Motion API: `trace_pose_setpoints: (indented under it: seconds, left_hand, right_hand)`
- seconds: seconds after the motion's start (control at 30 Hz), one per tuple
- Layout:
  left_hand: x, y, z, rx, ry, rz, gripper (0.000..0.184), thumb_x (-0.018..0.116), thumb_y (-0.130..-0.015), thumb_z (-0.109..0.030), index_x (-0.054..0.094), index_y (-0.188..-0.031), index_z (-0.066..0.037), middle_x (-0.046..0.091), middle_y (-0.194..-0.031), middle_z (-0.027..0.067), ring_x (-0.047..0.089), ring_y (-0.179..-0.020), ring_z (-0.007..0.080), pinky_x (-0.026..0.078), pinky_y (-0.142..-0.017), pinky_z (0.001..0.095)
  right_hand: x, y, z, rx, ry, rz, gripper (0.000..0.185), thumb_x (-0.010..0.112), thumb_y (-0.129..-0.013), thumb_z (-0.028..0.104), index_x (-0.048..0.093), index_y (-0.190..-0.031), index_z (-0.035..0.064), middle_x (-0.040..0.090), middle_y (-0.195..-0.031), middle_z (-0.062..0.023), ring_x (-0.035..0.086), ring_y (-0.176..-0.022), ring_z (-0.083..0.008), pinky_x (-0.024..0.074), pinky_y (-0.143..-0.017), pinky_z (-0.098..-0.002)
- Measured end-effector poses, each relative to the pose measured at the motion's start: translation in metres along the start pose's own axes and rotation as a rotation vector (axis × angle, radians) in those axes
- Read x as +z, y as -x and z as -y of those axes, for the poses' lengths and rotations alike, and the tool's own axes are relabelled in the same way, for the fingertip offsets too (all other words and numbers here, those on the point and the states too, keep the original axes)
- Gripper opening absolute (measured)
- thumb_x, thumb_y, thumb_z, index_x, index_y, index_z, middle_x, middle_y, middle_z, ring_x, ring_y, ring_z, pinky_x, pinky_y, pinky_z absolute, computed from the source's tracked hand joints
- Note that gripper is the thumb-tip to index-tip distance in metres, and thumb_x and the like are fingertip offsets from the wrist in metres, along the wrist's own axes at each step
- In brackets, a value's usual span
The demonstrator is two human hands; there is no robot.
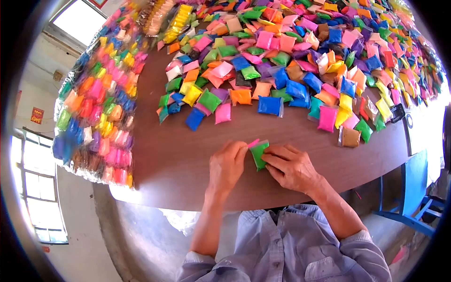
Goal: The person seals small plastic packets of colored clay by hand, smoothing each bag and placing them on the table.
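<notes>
Near the front of the table, a small clear packet with green filling (259, 156) is pinched between the fingers and thumb of my right hand (292, 168). My left hand (226, 165) is closed at the packet's upper left corner. A thin bright pink strip (253, 143) sticks out from its fingertips across the packet's top edge. Whether the strip lies on the packet or goes into it, I cannot tell. Beyond my hands lie loose packets, among them a pink one (223, 113) and a blue one (269, 106).
A large heap of colourful packets (282, 56) covers the far side of the brown table (169, 164). On the left, sheets of packed colourful packets (101, 117) run along the table edge. A blue chair (414, 185) stands at the right, near a black clip-like object (397, 113).
</notes>
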State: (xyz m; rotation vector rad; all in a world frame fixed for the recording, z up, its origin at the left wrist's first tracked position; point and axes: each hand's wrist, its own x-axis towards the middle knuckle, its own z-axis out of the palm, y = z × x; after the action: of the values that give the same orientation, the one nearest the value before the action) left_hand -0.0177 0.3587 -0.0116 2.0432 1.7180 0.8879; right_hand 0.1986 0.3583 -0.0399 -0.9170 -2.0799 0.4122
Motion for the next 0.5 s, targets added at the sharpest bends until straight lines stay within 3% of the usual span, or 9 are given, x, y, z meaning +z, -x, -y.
trace_pose_setpoints:
  seconds: [0.07, 0.13, 0.37, 0.43, 0.5]
  left_hand:
    - [0.0, 0.0, -0.005, -0.021, 0.036, 0.045, 0.006, 0.068, -0.092, -0.006, 0.071, -0.097, -0.004, 0.069, -0.09, 0.0156, 0.068, -0.081, 0.0365, 0.054, -0.069, 0.0418]
    - [0.005, 0.002, -0.008, 0.093, -0.02, 0.04, 0.006, 0.07, -0.092, -0.007, 0.071, -0.097, -0.004, 0.069, -0.09, 0.0149, 0.068, -0.08, 0.0358, 0.054, -0.069, 0.0418]
    - [0.007, -0.011, 0.001, 0.024, -0.046, 0.008, 0.006, 0.07, -0.092, -0.009, 0.071, -0.097, -0.005, 0.069, -0.09, 0.0143, 0.068, -0.081, 0.0364, 0.054, -0.069, 0.0427]
    - [0.011, -0.009, -0.007, 0.083, 0.093, 0.063, 0.007, 0.069, -0.093, -0.009, 0.071, -0.097, -0.006, 0.069, -0.09, 0.0141, 0.068, -0.081, 0.0364, 0.054, -0.07, 0.0435]
    - [0.009, -0.011, -0.011, 0.076, 0.002, 0.092, 0.007, 0.069, -0.092, -0.009, 0.071, -0.097, -0.006, 0.069, -0.09, 0.0141, 0.068, -0.082, 0.0361, 0.054, -0.071, 0.0437]
  right_hand:
    - [0.001, 0.002, 0.0, -0.017, 0.018, 0.021, 0.025, 0.076, -0.079, 0.008, 0.07, -0.104, 0.0096, 0.068, -0.109, -0.0054, 0.069, -0.095, -0.0269, 0.0591, -0.077, -0.037]
    - [0.0, 0.001, 0.001, -0.022, 0.015, 0.035, 0.025, 0.075, -0.079, 0.007, 0.07, -0.104, 0.0098, 0.068, -0.11, -0.005, 0.069, -0.095, -0.0267, 0.0592, -0.076, -0.0367]
    - [0.001, 0.002, -0.002, -0.048, 0.028, 0.039, 0.027, 0.074, -0.079, 0.005, 0.07, -0.105, 0.0097, 0.067, -0.112, -0.0044, 0.069, -0.096, -0.0261, 0.0593, -0.075, -0.0359]
    - [0.002, 0.003, -0.002, -0.044, 0.019, 0.044, 0.027, 0.074, -0.079, 0.004, 0.07, -0.105, 0.0095, 0.067, -0.112, -0.0043, 0.069, -0.096, -0.0259, 0.0593, -0.074, -0.0358]
    - [0.002, 0.003, -0.002, -0.039, 0.012, 0.048, 0.027, 0.074, -0.079, 0.004, 0.07, -0.105, 0.0093, 0.067, -0.112, -0.0042, 0.068, -0.095, -0.0257, 0.0593, -0.074, -0.0357]
